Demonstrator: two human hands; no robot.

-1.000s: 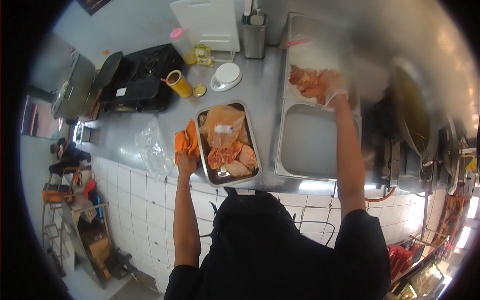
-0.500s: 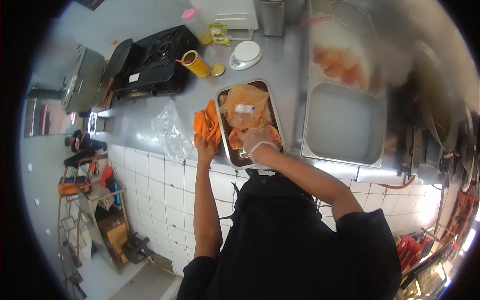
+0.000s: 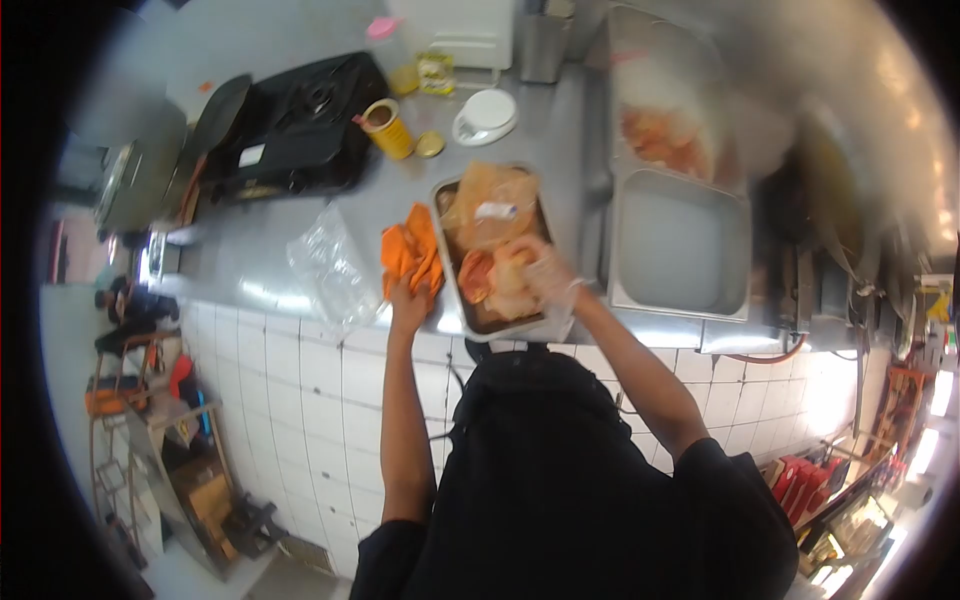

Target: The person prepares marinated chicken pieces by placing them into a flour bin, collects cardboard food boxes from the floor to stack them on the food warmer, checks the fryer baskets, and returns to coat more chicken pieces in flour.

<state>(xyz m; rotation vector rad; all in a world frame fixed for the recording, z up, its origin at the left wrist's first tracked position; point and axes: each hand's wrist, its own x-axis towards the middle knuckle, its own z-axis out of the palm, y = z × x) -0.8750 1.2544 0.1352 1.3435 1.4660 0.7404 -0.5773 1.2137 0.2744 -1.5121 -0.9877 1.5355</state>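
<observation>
A metal tray [image 3: 443, 243] stands at the counter's front edge. In its back half lies a plastic bag of orange-tinted food [image 3: 492, 180] with a white label. Raw, marinated-looking chicken [image 3: 510, 290] fills the front half. My right hand [image 3: 552, 277], in a clear plastic glove, has its fingers closed around the right side of the chicken, partly smeared by motion. Left of the tray, my left hand [image 3: 410, 302] grips the lower end of a crumpled orange cloth [image 3: 408, 245]. A clear plastic bag [image 3: 328, 270] lies flat further left.
A white kitchen scale [image 3: 486, 116], yellow can [image 3: 390, 132] and round lid [image 3: 429, 145] stand behind the tray. At the back left is a black gas stove [image 3: 300, 125]. To the right is a steel basin [image 3: 680, 245], with orange-red food pieces [image 3: 662, 140] in the container behind it.
My right hand has moved right and lifted or turned the chicken, whose paler side now shows. My left hand stays on the cloth. The view has shifted slightly.
</observation>
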